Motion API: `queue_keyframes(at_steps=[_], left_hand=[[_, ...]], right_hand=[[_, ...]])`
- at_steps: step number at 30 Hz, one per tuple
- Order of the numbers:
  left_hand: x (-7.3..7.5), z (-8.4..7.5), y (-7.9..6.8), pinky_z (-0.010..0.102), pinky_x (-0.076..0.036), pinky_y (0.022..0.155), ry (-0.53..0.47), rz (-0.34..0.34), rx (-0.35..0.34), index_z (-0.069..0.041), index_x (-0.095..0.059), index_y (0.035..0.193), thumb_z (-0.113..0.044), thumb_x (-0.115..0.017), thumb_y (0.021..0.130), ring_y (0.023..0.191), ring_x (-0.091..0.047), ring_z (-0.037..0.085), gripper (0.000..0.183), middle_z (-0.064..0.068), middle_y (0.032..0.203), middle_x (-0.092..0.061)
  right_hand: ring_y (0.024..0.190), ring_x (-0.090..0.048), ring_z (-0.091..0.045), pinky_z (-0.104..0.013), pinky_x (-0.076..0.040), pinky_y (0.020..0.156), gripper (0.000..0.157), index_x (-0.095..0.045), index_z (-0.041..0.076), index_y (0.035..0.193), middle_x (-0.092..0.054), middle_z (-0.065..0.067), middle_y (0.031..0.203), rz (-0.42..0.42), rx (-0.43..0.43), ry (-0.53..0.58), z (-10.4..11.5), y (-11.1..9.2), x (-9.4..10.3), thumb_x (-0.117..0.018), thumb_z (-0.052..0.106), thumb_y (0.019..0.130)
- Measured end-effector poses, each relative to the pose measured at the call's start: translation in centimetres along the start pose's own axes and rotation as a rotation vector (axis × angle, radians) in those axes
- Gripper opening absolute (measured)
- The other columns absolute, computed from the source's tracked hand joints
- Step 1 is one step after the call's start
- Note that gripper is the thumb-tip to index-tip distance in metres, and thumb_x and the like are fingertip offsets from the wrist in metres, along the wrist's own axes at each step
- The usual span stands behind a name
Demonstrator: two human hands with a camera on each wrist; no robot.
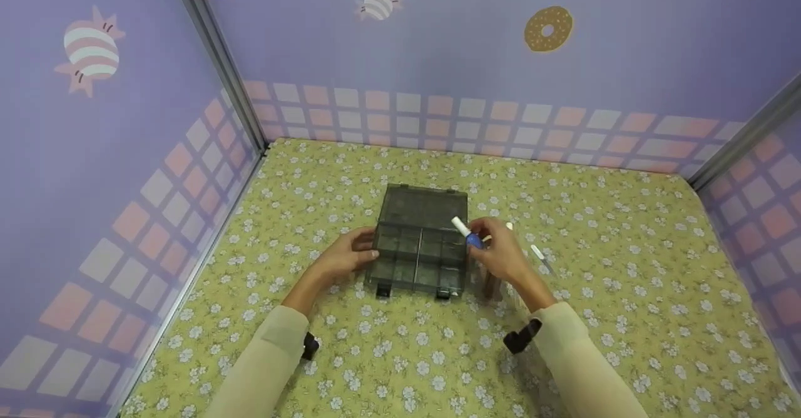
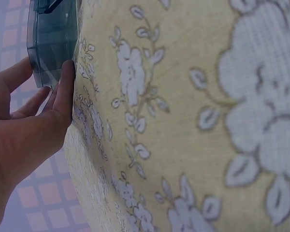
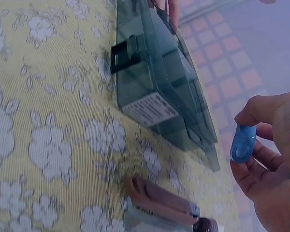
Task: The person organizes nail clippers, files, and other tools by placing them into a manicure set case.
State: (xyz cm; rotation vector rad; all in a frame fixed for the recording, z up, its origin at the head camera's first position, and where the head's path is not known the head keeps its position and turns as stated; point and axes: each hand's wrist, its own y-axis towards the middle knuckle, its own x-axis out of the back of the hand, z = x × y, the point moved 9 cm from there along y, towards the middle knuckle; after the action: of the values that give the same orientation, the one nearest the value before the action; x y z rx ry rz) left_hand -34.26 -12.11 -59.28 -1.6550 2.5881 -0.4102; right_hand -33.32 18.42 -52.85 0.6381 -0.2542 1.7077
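A dark translucent compartment box (image 1: 397,269) lies on the flowered cloth, its lid (image 1: 425,206) swung open toward the back. My left hand (image 1: 343,255) holds the box by its left side, and the left wrist view shows thumb and fingers around a corner of the box (image 2: 53,41). Over the box's right edge, my right hand (image 1: 500,252) pinches a small blue bottle (image 1: 474,240) with a long white cap pointing up and left. The right wrist view shows the blue bottle's rounded end (image 3: 243,145) between thumb and fingers, apart from the box (image 3: 150,92).
Right of the box lies a brown stapler (image 3: 162,199), with a clear object (image 3: 150,221) and a dark small bottle (image 3: 206,225) beside it. Farther right is a slim white-handled tool (image 1: 539,254). Patterned walls (image 1: 400,42) enclose the table at the back and sides.
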Motion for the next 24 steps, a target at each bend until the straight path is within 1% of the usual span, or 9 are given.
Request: queue_keyframes(at_steps=[2, 4, 9, 12, 17, 20, 24], left_hand=[[0.0, 0.0, -0.1, 0.052, -0.045, 0.116, -0.013, 0.004, 0.005, -0.004, -0.031, 0.166, -0.004, -0.062, 0.107, 0.149, -0.042, 0.038, 0.066, 0.021, 0.165, -0.039], [0.0, -0.1, -0.1, 0.053, -0.045, 0.116, -0.013, 0.010, 0.004, -0.003, -0.030, 0.166, -0.004, -0.062, 0.108, 0.150, -0.042, 0.039, 0.066, 0.021, 0.165, -0.038], [0.0, -0.2, -0.3, 0.052, -0.045, 0.116, 0.001, 0.003, 0.004, -0.003, -0.031, 0.166, -0.005, -0.063, 0.107, 0.149, -0.042, 0.039, 0.067, 0.022, 0.165, -0.039], [0.1, -0.2, -0.3, 0.053, -0.045, 0.116, 0.005, -0.004, 0.003, -0.003, -0.032, 0.165, -0.005, -0.063, 0.107, 0.149, -0.042, 0.039, 0.066, 0.022, 0.164, -0.040], [0.3, 0.0, -0.5, 0.053, -0.045, 0.116, 0.018, -0.019, 0.011, -0.004, -0.033, 0.165, -0.007, -0.064, 0.107, 0.150, -0.042, 0.038, 0.066, 0.021, 0.164, -0.040], [0.3, 0.0, -0.4, 0.052, -0.045, 0.116, 0.021, -0.015, 0.009, -0.004, -0.033, 0.165, -0.008, -0.064, 0.107, 0.150, -0.042, 0.038, 0.066, 0.020, 0.165, -0.039], [0.2, 0.0, -0.4, 0.051, -0.044, 0.117, 0.019, -0.009, 0.002, -0.005, -0.034, 0.165, -0.009, -0.065, 0.107, 0.150, -0.041, 0.037, 0.066, 0.019, 0.165, -0.040]], right_hand=[[0.103, -0.063, -0.031, -0.046, -0.057, 0.086, 0.033, -0.066, -0.004, 0.127, -0.064, -0.016, 0.114, 0.016, 0.037, -0.010, 0.6, 0.4, -0.8, -0.072, -0.004, 0.095], [0.102, -0.063, -0.029, -0.045, -0.057, 0.085, 0.033, -0.067, -0.002, 0.125, -0.064, -0.015, 0.112, 0.027, 0.054, -0.028, 0.8, 0.7, -1.6, -0.073, -0.005, 0.093], [0.095, -0.060, -0.024, -0.040, -0.054, 0.082, 0.033, -0.068, -0.001, 0.124, -0.061, -0.012, 0.110, 0.052, 0.049, -0.054, 0.8, 1.3, -3.3, -0.075, -0.005, 0.093], [0.094, -0.059, -0.024, -0.039, -0.052, 0.082, 0.032, -0.068, 0.000, 0.125, -0.060, -0.011, 0.110, 0.068, 0.041, -0.050, 0.8, 1.5, -4.1, -0.074, -0.004, 0.094], [0.096, -0.059, -0.024, -0.041, -0.053, 0.085, 0.031, -0.069, 0.001, 0.125, -0.059, -0.011, 0.112, 0.090, 0.047, -0.085, 1.0, 1.7, -4.9, -0.074, -0.001, 0.095], [0.098, -0.061, -0.024, -0.043, -0.055, 0.087, 0.031, -0.070, 0.001, 0.125, -0.060, -0.010, 0.112, 0.083, 0.050, -0.124, 1.0, 1.6, -5.1, -0.076, 0.000, 0.094], [0.099, -0.062, -0.025, -0.045, -0.056, 0.089, 0.032, -0.070, 0.002, 0.125, -0.061, -0.010, 0.112, 0.070, 0.046, -0.144, 0.7, 1.5, -5.2, -0.077, 0.000, 0.094]])
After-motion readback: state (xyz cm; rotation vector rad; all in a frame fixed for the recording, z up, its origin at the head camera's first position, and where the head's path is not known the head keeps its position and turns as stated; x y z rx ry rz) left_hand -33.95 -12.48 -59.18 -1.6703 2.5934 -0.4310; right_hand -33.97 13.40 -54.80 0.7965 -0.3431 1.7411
